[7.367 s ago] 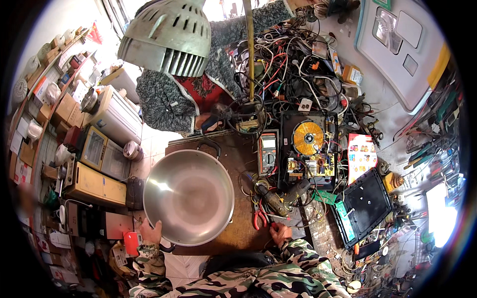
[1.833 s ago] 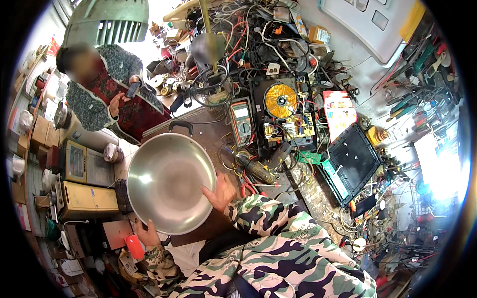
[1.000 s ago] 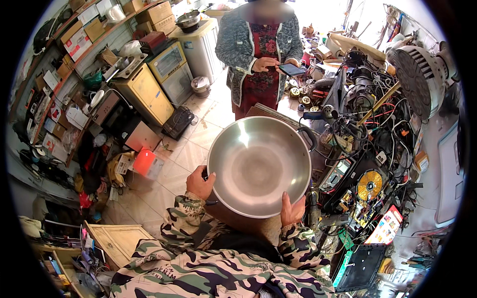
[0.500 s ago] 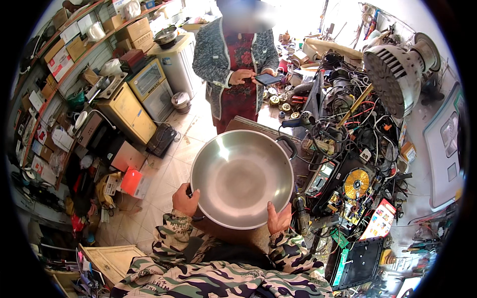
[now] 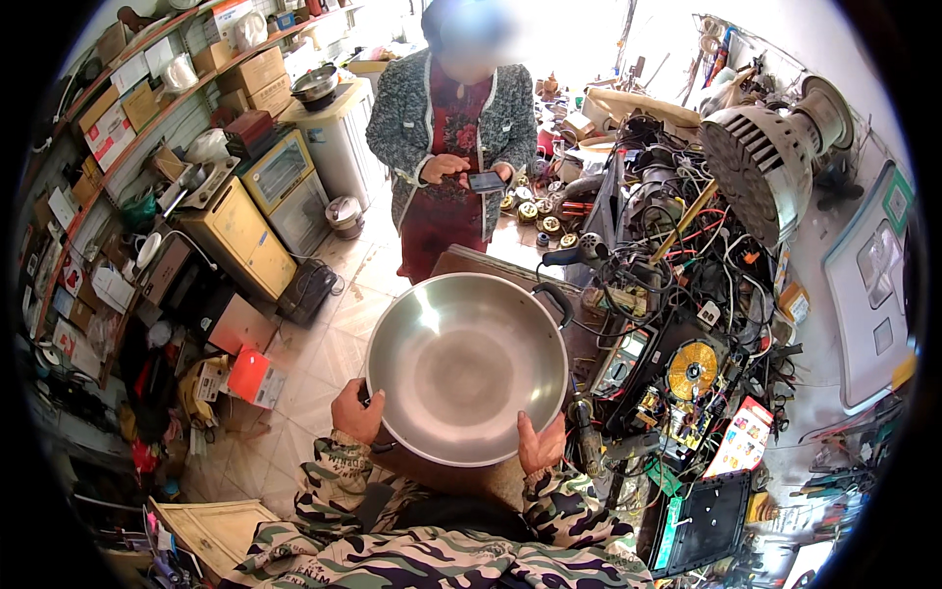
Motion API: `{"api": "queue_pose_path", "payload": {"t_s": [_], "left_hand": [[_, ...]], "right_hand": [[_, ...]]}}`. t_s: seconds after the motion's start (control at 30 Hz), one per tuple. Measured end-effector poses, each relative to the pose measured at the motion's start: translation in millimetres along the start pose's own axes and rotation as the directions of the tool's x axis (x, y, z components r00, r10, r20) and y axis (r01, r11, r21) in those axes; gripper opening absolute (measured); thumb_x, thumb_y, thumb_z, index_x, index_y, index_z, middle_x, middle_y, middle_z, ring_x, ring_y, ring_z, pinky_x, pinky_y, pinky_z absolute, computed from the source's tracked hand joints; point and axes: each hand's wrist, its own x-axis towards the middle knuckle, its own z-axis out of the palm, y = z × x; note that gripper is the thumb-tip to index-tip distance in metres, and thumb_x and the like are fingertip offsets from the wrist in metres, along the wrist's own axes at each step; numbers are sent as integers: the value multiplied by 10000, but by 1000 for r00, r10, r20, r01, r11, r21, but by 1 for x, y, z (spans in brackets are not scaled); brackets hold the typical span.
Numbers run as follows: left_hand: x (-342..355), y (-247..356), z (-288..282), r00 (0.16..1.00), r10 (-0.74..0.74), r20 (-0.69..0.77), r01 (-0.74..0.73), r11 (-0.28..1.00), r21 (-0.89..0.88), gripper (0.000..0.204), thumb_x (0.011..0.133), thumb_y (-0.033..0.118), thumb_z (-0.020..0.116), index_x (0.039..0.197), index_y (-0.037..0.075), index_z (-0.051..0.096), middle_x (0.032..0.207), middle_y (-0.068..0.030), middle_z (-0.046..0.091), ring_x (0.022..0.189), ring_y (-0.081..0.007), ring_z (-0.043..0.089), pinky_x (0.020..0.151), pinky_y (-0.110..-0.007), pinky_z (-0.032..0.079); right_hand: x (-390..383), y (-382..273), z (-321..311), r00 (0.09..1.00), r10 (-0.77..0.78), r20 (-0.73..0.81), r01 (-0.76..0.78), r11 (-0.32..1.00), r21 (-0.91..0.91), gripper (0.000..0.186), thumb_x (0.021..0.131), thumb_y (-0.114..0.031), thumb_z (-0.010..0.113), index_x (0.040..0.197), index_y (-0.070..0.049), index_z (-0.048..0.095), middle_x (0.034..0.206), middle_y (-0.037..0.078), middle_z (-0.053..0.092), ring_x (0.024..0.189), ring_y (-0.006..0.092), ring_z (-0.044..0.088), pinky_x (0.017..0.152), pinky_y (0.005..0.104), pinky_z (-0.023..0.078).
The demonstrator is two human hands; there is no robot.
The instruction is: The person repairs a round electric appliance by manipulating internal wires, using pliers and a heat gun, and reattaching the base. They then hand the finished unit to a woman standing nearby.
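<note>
A wide, shallow stainless-steel wok (image 5: pixel 469 378) faces up in front of me, bare inside, with bright glare on its far left wall. My left hand (image 5: pixel 357 412) is closed around its near-left side, where a black handle shows partly behind the fingers. At the near-right rim is my right hand (image 5: pixel 542 444), thumb over the edge and the other fingers hidden beneath. A second black handle (image 5: pixel 555 304) sticks out at the wok's far right, untouched. Under the wok, a brown surface shows in part.
Across from me stands a person in a grey jacket (image 5: pixel 397 118), holding a phone (image 5: pixel 486 182). Tangled cables, tools and circuit boards (image 5: pixel 677 393) crowd the bench at right. Shelves with boxes (image 5: pixel 260 79), a yellow cabinet (image 5: pixel 240 236) and tiled floor (image 5: pixel 339 329) lie left.
The view has shifted slightly, and the wok appears a little lower and further left with both hands still on it. The other person's phone is lower and further left.
</note>
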Motion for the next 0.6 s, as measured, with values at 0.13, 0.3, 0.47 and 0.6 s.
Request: {"api": "queue_pose_path", "payload": {"t_s": [0.13, 0.3, 0.47, 0.6], "left_hand": [[0, 2, 1, 1000, 21, -3, -21, 999, -45, 338, 853, 188, 693, 1095, -46, 662, 892, -184, 731, 806, -259, 721, 739, -372, 551], [0, -10, 4, 1000, -13, -3, 13, 999, -52, 349, 857, 189, 691, 1115, -43, 659, 916, -186, 734, 843, -263, 726, 760, -372, 555], [-1, 0, 0, 999, -38, -9, 38, 999, -39, 378, 833, 260, 697, 1100, -7, 669, 962, -224, 714, 899, -359, 701, 796, -430, 543], [-2, 1, 1, 999, -26, -30, 26, 1000, -6, 402, 824, 273, 707, 1114, -3, 667, 971, -223, 712, 911, -370, 699, 808, -436, 542]], "right_hand": [[1, 1, 0, 999, 45, 1, -45, 998, -38, 482, 849, -185, 740, 1229, 53, 565, 1074, 220, 689, 1005, 345, 672, 901, 417, 508], [2, -9, 1, 997, 74, 23, -74, 997, 4, 497, 851, -177, 731, 1248, 61, 552, 1091, 227, 680, 994, 349, 670, 900, 412, 509], [2, 10, 1, 997, 43, 61, -43, 999, 2, 524, 863, -158, 710, 1284, 86, 516, 1135, 227, 651, 1025, 317, 644, 930, 399, 491], [2, 8, 1, 997, 51, 55, -55, 997, 61, 600, 842, -179, 733, 1331, 74, 498, 1195, 255, 630, 1075, 358, 628, 958, 420, 475]]}}
